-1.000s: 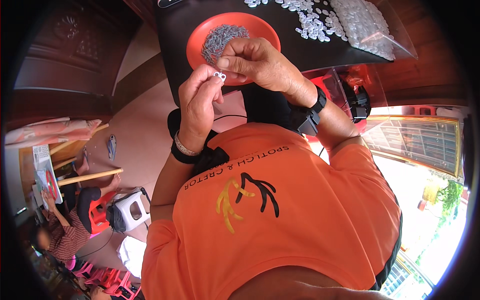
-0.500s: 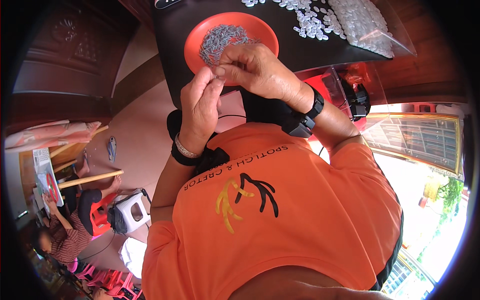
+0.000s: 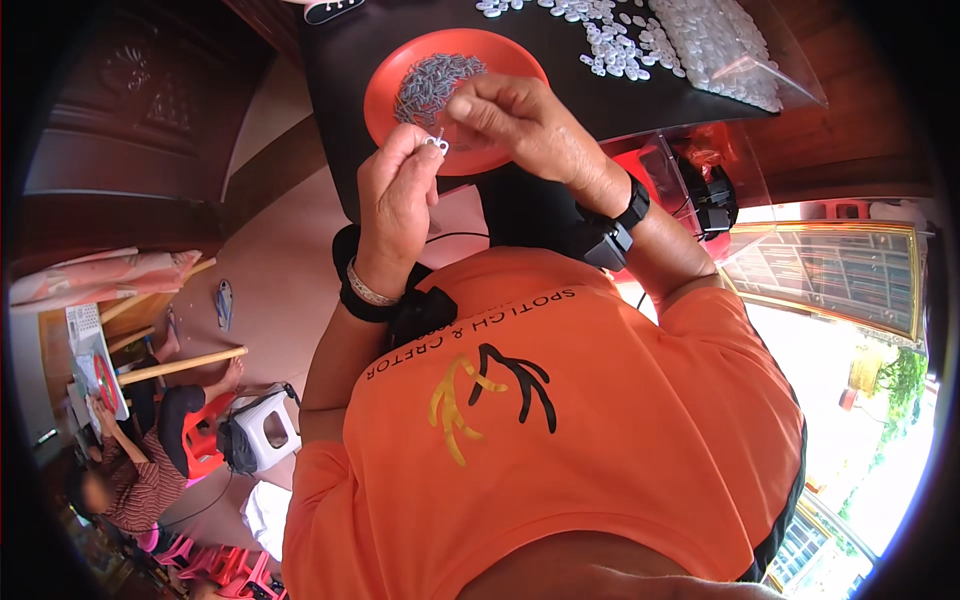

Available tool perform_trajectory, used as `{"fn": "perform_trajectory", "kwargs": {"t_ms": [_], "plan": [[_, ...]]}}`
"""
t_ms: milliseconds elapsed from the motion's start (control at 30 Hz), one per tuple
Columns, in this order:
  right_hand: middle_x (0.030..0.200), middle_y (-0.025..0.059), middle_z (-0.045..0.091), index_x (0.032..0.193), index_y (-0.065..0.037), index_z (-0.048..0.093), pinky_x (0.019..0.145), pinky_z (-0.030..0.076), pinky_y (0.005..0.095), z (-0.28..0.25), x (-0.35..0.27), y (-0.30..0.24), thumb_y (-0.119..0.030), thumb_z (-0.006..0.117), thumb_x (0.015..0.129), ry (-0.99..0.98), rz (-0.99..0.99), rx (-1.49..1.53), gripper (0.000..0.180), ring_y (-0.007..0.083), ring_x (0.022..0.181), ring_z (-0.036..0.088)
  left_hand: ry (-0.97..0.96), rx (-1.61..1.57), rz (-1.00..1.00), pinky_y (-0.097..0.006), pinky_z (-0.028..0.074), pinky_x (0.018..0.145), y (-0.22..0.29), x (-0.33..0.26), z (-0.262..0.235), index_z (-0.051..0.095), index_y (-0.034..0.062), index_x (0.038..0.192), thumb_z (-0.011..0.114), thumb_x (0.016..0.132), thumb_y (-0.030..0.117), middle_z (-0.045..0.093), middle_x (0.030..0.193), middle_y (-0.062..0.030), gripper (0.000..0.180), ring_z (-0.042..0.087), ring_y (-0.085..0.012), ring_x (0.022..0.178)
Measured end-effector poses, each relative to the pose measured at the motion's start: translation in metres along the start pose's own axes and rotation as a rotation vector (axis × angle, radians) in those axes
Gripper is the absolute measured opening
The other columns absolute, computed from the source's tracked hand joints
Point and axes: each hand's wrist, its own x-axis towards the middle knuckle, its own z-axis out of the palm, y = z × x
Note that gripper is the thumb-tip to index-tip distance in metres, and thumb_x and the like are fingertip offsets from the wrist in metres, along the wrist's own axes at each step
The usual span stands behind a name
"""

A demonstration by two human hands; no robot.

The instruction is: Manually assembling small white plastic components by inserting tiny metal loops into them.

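Observation:
My left hand (image 3: 398,205) is closed, with a small white plastic piece (image 3: 437,146) pinched between thumb and forefinger. Rounded openings show in the piece, and a thin grey pin (image 3: 441,132) stands up at it. Just to the right, over the orange plate (image 3: 379,88), my right hand (image 3: 530,130) is apart from the piece. Its thumb and fingers are drawn together; whether something tiny is between them is hidden. Beyond the hands, a heap of small grey pins (image 3: 435,82) lies in the plate.
The plate stands on a black tabletop (image 3: 560,75). Loose white pieces (image 3: 615,48) lie at the far right, beside many more in clear plastic packaging (image 3: 715,55). A shoe-like object (image 3: 330,10) sits at the far edge. Another person (image 3: 145,465) sits at the left near a white stool (image 3: 265,428).
My right hand has drawn away from my left, up and to the right. The white piece and its pin now show in my left fingers. The shoe-like object shows more at the far edge.

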Motion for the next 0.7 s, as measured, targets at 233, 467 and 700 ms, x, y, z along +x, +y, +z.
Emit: {"fn": "perform_trajectory", "kwargs": {"t_ms": [233, 467, 700], "plan": [[0.083, 0.0009, 0.061, 0.095, -0.001, 0.062, 0.073, 0.048, 0.0232, -0.007, 0.002, 0.005, -0.016, 0.058, 0.092, -0.043, 0.005, 0.113, 0.016, 0.0077, 0.079, 0.057, 0.013, -0.016, -0.03, -0.02, 0.031, 0.047, 0.002, 0.002, 0.0, 0.049, 0.0026, 0.072, 0.05, 0.088, 0.012, 0.044, 0.061, 0.0028, 0.018, 0.038, -0.0031, 0.051], [0.079, 0.0054, 0.066, 0.091, -0.001, 0.064, 0.067, 0.049, 0.0254, -0.01, 0.006, 0.001, -0.014, 0.065, 0.086, 0.019, -0.102, -0.252, 0.014, 0.0114, 0.073, 0.061, 0.016, 0.023, -0.05, -0.021, 0.03, 0.047, -0.001, -0.004, -0.004, 0.049, 0.0026, 0.071, 0.051, 0.087, 0.011, 0.043, 0.058, 0.003, 0.018, 0.038, -0.0031, 0.051], [0.084, 0.0107, 0.069, 0.095, -0.011, 0.069, 0.069, 0.052, 0.035, -0.115, 0.084, 0.036, -0.027, 0.061, 0.082, 0.166, -0.096, -1.138, 0.022, 0.0267, 0.077, 0.067, 0.017, -0.051, -0.073, -0.021, 0.03, 0.048, 0.003, -0.01, -0.005, 0.048, 0.0021, 0.07, 0.051, 0.086, 0.01, 0.04, 0.058, 0.003, 0.019, 0.036, -0.0032, 0.052]]}}
